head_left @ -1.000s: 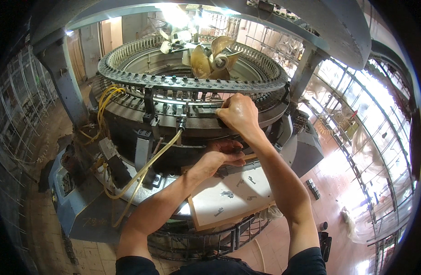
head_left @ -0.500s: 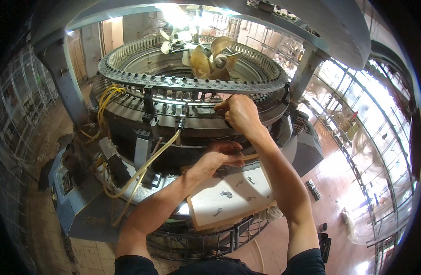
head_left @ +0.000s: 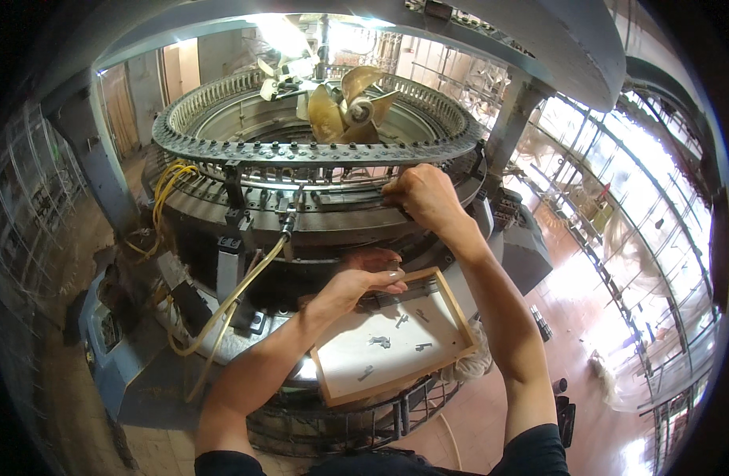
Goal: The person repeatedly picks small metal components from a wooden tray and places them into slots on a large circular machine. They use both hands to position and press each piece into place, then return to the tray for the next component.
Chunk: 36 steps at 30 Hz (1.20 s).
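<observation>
A factory floor surrounds the circular knitting machine [head_left: 317, 151]. Your right hand [head_left: 424, 194] has stayed pinched at its needle ring, probably gripping a small part. Your left hand [head_left: 364, 278] has inched forward, half-open and empty, over the far edge of the wooden tray [head_left: 451, 313].

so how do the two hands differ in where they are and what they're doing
The right hand is raised to the machine's needle ring, fingers curled and pinched there; the left hand sits lower, at the far rim of the wooden tray. The right hand shows its back in a closed fist; the left lies flatter, fingers pointing right. What either pinches is too small to tell. Both are bare.
</observation>
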Tool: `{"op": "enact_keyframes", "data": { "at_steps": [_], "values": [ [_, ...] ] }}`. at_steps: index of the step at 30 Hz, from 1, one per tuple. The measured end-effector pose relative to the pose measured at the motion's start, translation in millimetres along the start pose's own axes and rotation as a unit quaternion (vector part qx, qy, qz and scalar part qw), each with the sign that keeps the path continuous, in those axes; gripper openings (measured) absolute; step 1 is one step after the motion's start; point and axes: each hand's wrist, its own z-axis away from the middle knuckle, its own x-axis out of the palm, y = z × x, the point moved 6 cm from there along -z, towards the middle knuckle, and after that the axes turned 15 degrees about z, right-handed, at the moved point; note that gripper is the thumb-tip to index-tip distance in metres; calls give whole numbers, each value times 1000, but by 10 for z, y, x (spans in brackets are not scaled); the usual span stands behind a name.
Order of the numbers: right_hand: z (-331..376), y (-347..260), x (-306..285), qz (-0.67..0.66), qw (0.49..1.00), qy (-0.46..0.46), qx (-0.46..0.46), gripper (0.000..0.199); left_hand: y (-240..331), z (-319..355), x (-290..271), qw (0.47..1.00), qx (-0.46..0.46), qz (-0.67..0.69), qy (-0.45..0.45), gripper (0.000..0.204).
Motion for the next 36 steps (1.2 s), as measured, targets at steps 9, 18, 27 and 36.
{"op": "enact_keyframes", "data": {
  "at_steps": [9,18,27,36],
  "values": [
    [-28,55,93,-121,992,11,35,29,29,-2,-16,1000,2,-21,11,34],
    [-5,115,119,-117,991,22,62,35,26,9,-20,999,4,-26,19,32],
    [-6,17,70,-21,997,-68,25,53,3,-7,-31,1000,-8,-27,14,33],
    [77,32,35,-11,997,-69,33,56,-16,-8,-58,999,-18,-10,26,35]
  ]
}}
